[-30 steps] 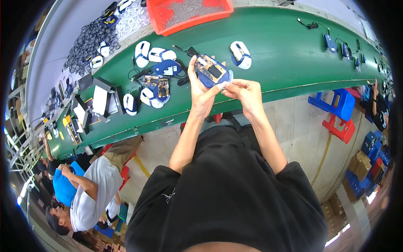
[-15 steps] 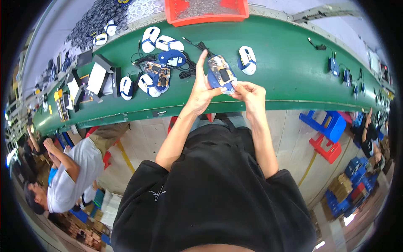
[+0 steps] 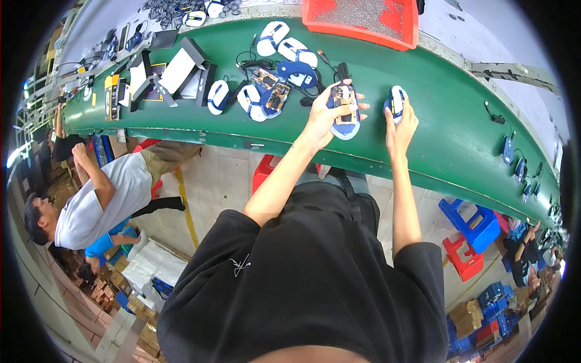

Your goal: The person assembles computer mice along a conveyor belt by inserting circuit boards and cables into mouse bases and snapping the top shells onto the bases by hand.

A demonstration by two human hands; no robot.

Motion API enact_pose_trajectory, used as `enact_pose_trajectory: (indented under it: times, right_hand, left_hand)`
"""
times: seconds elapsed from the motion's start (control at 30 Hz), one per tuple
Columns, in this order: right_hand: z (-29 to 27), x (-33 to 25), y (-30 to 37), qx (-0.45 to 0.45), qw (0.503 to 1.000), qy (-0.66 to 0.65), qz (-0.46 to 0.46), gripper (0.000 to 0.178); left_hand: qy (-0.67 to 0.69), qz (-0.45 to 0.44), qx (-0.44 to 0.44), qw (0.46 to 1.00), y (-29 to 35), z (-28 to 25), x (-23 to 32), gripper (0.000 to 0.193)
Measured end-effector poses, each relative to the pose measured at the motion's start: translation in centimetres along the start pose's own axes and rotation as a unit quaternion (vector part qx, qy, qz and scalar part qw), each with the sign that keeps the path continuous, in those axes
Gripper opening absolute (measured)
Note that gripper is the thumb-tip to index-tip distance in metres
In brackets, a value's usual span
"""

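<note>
My left hand (image 3: 324,118) is closed around an opened computer mouse base (image 3: 347,130), blue with its circuit board facing up and the thumb lying across the board. To the right, my right hand (image 3: 402,132) grips a white-and-blue mouse top shell (image 3: 397,97) by its sides, at the table surface. Left of my left hand lie several mouse parts: white-and-blue top shells (image 3: 273,37), a blue mouse base (image 3: 296,74) lying near them, and a base with bare circuit boards (image 3: 278,97). A dark coiled cable (image 3: 342,71) lies just beyond my left hand.
A red tray (image 3: 363,40) of small metal pieces stands at the table's far edge. Black open boxes (image 3: 185,69) lie on the green table (image 3: 442,133) to the left. Wired mice (image 3: 507,149) lie far right. A blue stool (image 3: 475,227) and a red stool (image 3: 463,259) stand on the floor; other people are nearby.
My right hand has let go of the mouse base, moved right and taken hold of the top shell. My left hand now holds the base alone. The view has turned, shifting the table rightward.
</note>
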State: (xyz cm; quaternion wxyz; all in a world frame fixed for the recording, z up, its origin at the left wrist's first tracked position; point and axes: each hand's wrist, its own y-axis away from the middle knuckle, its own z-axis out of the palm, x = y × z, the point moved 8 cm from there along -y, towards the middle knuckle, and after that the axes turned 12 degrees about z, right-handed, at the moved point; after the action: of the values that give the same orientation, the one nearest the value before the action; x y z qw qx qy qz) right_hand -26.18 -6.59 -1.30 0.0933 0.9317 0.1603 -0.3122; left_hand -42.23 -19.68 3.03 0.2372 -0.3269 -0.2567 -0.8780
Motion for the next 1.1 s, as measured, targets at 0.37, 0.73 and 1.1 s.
enact_pose_trajectory:
  times: [0.37,0.73,1.1]
  right_hand:
    - [-2.2,-15.1,7.6,-0.081,0.982,-0.132,-0.107,0.052]
    - [-1.0,-9.5,7.5,-0.26,0.856,-0.381,0.235,0.041]
    - [-5.5,-4.2,3.7,-0.232,0.895,-0.347,0.159,0.047]
  left_hand:
    - [0.043,-0.081,0.034,0.995,0.5,-0.4,-0.6,0.059]
    - [0.015,-0.067,-0.052,0.996,0.3,-0.5,-0.4,0.052]
    - [0.189,-0.203,-0.017,0.961,-1.6,3.0,-9.1,0.036]
